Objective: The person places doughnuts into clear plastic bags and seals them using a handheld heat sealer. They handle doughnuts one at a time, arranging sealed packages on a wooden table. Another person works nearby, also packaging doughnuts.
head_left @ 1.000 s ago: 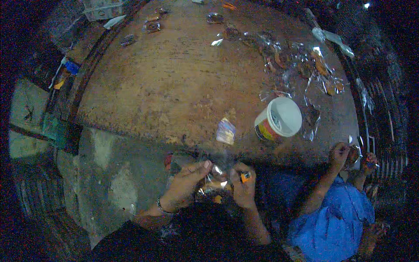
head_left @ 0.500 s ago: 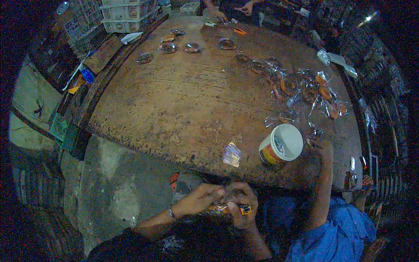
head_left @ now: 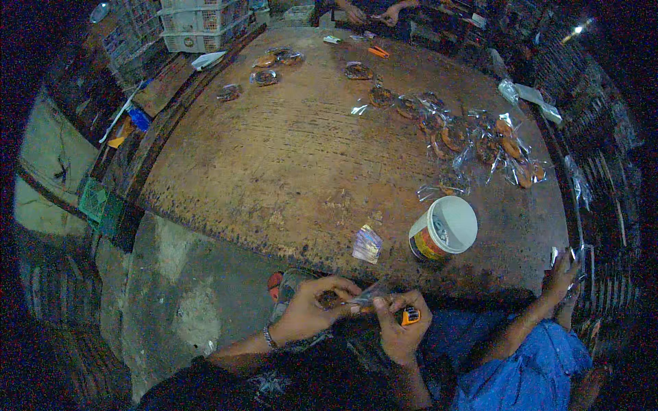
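Just off the table's near edge, my left hand (head_left: pixel 312 308) grips a donut (head_left: pixel 331 299) in a clear plastic bag. The bag's loose plastic (head_left: pixel 371 294) stretches toward my right hand (head_left: pixel 403 327), whose thumb and fingers are closed together beside it. In that right palm sits a small orange-and-black tool (head_left: pixel 410 316), perhaps a stapler; fingers hide most of it. Beyond my hands, a purple-and-white stack of printed labels (head_left: pixel 368 244) lies on the table. A white bucket (head_left: pixel 419 241) stands right of the labels, with small pale items inside.
Many bagged donuts (head_left: pixel 452 137) cluster at the table's (head_left: pixel 274 157) right, and several more (head_left: pixel 264 78) lie far left. An orange tool (head_left: pixel 378 51) rests near the far edge. A person in blue (head_left: pixel 528 356) sits at my right; another person's hands (head_left: pixel 387 15) show opposite. Crates (head_left: pixel 205 20) stand far left.
My hands have drawn apart, exposing the donut and stretched plastic. The neighbour's arm has swung from beside the bucket to the right edge. Opposite, a hand has drawn back; one bagged donut far left shifted.
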### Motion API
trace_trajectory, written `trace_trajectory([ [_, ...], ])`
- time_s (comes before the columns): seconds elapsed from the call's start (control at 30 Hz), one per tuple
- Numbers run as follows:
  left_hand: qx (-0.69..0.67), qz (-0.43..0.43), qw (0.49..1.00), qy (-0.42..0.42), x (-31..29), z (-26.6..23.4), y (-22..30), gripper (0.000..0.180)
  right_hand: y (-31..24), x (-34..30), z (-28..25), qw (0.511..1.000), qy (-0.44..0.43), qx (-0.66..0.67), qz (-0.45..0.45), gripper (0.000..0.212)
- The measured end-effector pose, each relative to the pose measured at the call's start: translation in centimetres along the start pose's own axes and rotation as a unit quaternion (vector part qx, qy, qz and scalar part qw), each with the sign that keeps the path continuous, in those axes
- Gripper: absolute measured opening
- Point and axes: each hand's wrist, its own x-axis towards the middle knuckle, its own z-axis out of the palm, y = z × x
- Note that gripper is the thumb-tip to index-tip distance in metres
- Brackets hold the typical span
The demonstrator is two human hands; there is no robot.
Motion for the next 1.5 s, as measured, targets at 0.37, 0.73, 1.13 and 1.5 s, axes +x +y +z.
trace_trajectory([
  [0.37, 0.012, 0.145, 0.987, 0.062, 0.9, 0.8, 0.5, 0.027, -1.0, 1.2, -0.2, 0.985, -0.069, -0.053, -0.147, 0.017],
  [0.73, -0.074, 0.014, 0.988, 0.133, 3.1, 0.9, -3.7, 0.031, 4.6, 1.6, 1.6, 0.967, -0.071, -0.194, -0.150, 0.014],
  [1.13, -0.145, -0.185, 0.954, 0.184, 3.7, 0.4, -9.4, 0.021, 9.2, 8.9, 2.9, 0.965, -0.042, -0.258, 0.006, 0.021],
  [1.5, -0.064, -0.092, 0.985, 0.129, 2.8, 1.1, -8.1, 0.022, 11.4, 11.8, 3.8, 0.908, -0.015, -0.402, -0.114, 0.020],
])
